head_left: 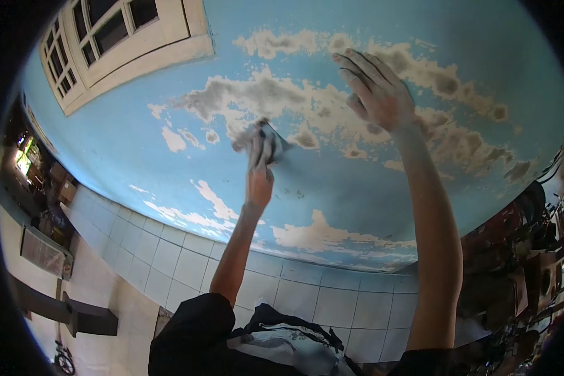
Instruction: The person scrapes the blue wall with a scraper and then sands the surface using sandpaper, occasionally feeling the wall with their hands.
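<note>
A person's left grip (261,155) clutches a dark sheet (279,143) against a patchy blue wall (351,194) as the right grip (382,94) lies flat, above and rightward.

Your wall (332,200) wears smooth blue paint with a soft sheen, broken by matt, chalky-looking patches (316,233) with ragged, flaked edges. Your left hand (261,150) and right hand (381,94) look powdery. Your dark sheet (277,143) is too blurred to tell paper from cloth. Your sleeve (191,326) is matt black cloth; the floor tiles (294,301) look smooth, faintly glossy
</note>
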A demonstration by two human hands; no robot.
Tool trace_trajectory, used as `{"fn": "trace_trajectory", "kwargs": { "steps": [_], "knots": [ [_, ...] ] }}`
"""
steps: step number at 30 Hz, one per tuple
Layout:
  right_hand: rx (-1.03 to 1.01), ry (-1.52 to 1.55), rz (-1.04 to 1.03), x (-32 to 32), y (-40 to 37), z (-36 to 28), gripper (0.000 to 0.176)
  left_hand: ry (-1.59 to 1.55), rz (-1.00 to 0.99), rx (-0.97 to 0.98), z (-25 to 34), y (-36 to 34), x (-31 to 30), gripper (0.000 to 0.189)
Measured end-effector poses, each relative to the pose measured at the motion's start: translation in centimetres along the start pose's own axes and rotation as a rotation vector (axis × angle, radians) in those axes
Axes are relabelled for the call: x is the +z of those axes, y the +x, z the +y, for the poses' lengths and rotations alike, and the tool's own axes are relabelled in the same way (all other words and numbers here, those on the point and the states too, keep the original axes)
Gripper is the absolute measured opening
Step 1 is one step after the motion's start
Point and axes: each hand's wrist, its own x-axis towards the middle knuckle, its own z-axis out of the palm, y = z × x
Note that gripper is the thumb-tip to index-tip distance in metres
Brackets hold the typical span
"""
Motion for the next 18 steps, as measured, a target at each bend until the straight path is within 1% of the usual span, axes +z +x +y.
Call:
{"fn": "trace_trajectory", "kwargs": {
  "steps": [1,2,3,5,6,7,9,10,11,13,14,15,17,18],
  "knots": [
    [0.0,-0.006,0.003,-0.1,0.0,-0.1,0.037,0.134,0.148,0.097,-0.2,1.3,-0.8,0.066],
    [0.009,0.049,0.053,-0.2,0.2,-0.2,0.035,0.031,0.169,0.156,-0.7,2.5,-1.2,0.064],
    [0.016,0.104,0.104,-0.2,0.4,-0.2,0.036,0.032,0.178,0.161,-0.5,3.7,-1.6,0.064],
    [0.003,0.081,0.097,0.0,0.1,0.0,0.034,0.027,0.246,0.275,0.7,6.2,-3.5,0.06],
    [-0.008,0.065,0.085,0.2,0.1,0.0,0.035,0.028,0.293,0.317,1.3,7.4,-4.3,0.065],
    [-0.015,0.062,0.094,0.1,0.2,0.0,0.035,0.032,0.304,0.319,1.6,8.7,-5.2,0.065],
    [0.003,0.089,0.069,-0.2,0.3,-0.1,0.033,0.08,0.314,0.486,1.9,11.0,-6.7,0.062],
    [0.001,0.086,0.072,-0.2,0.3,-0.1,0.033,0.107,0.308,0.44,2.2,11.9,-7.1,0.056],
    [0.006,0.103,0.092,-0.3,0.3,-0.1,0.032,0.108,0.31,0.443,2.5,12.8,-7.6,0.056],
    [0.015,0.119,0.113,-0.3,0.3,-0.1,0.032,0.205,0.326,0.549,2.8,14.7,-8.3,0.052],
    [0.014,0.113,0.127,-0.2,0.3,0.0,0.032,0.105,0.33,0.56,2.8,15.6,-8.1,0.049],
    [0.009,0.109,0.139,-0.1,0.3,0.0,0.033,0.105,0.332,0.56,3.1,16.2,-8.4,0.049],
    [0.016,0.102,0.147,-0.1,0.3,-0.1,0.033,0.204,0.337,0.651,4.3,18.1,-9.7,0.048],
    [0.026,0.1,0.151,-0.1,0.3,-0.1,0.034,0.223,0.378,0.726,4.4,19.4,-10.3,0.048]
  ]
}}
